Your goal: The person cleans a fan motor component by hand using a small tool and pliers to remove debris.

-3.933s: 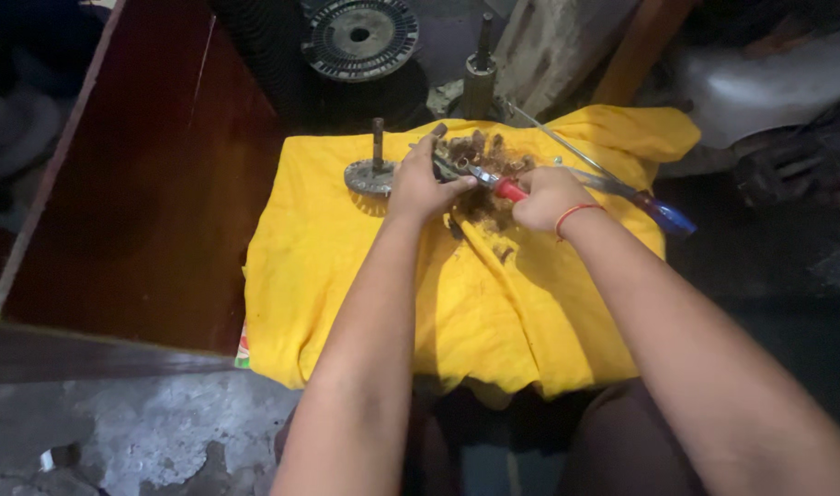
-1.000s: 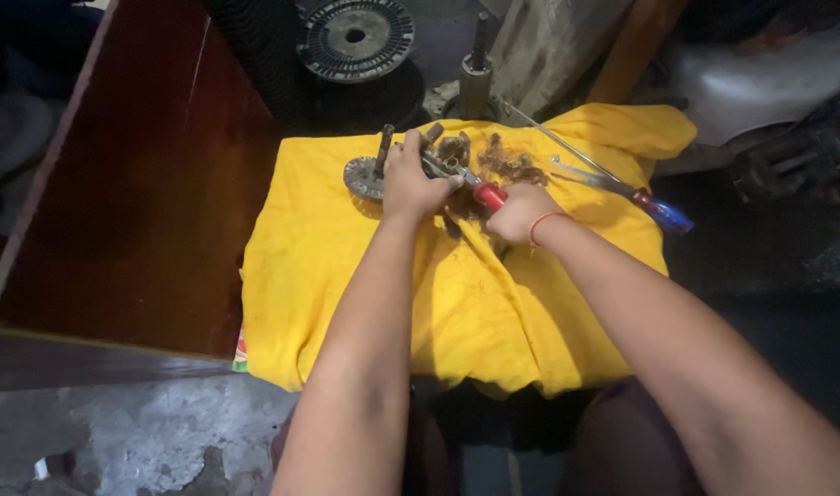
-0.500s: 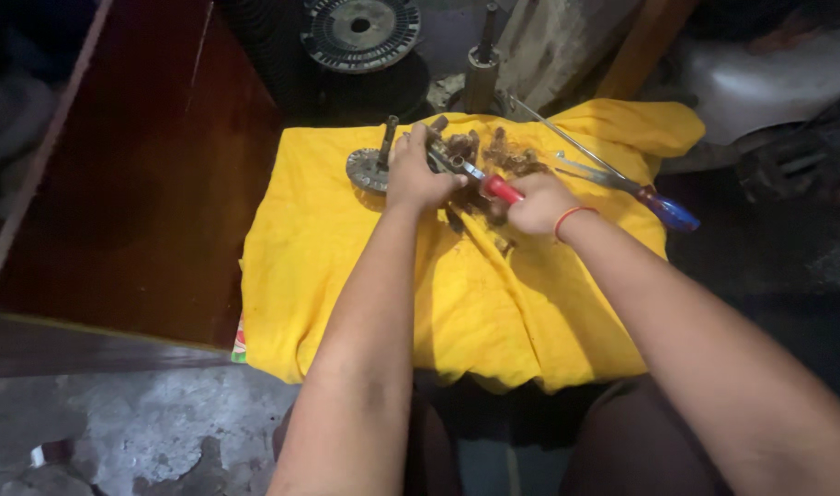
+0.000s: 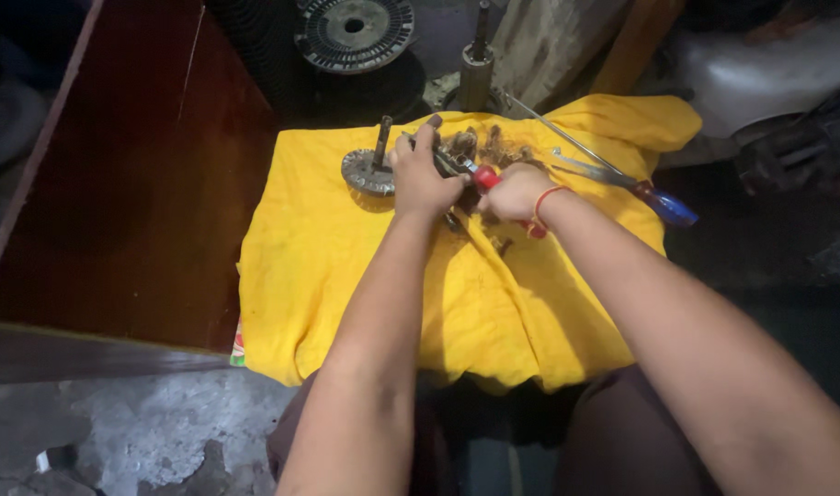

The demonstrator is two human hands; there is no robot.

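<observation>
A yellow cloth [image 4: 328, 248] covers a low surface in front of me. My left hand [image 4: 422, 179] is closed over a greasy metal part [image 4: 461, 147] at the cloth's far side. My right hand [image 4: 516, 195] grips a red-handled tool [image 4: 484, 176] whose metal tip meets that part between the two hands. A red thread circles my right wrist. A toothed gear with an upright shaft [image 4: 372, 165] stands just left of my left hand. A blue-handled screwdriver [image 4: 622, 184] lies to the right of my right hand.
A dark red wooden panel [image 4: 126, 184] stands to the left. A round black disc [image 4: 354, 32] and a metal post [image 4: 477, 55] sit behind the cloth. Grey concrete floor [image 4: 144, 432] shows at lower left, dark machine parts [image 4: 788, 138] at right.
Both hands stay on the part and the red-handled tool, shifting slightly toward the far edge of the cloth. The view has swayed a little.
</observation>
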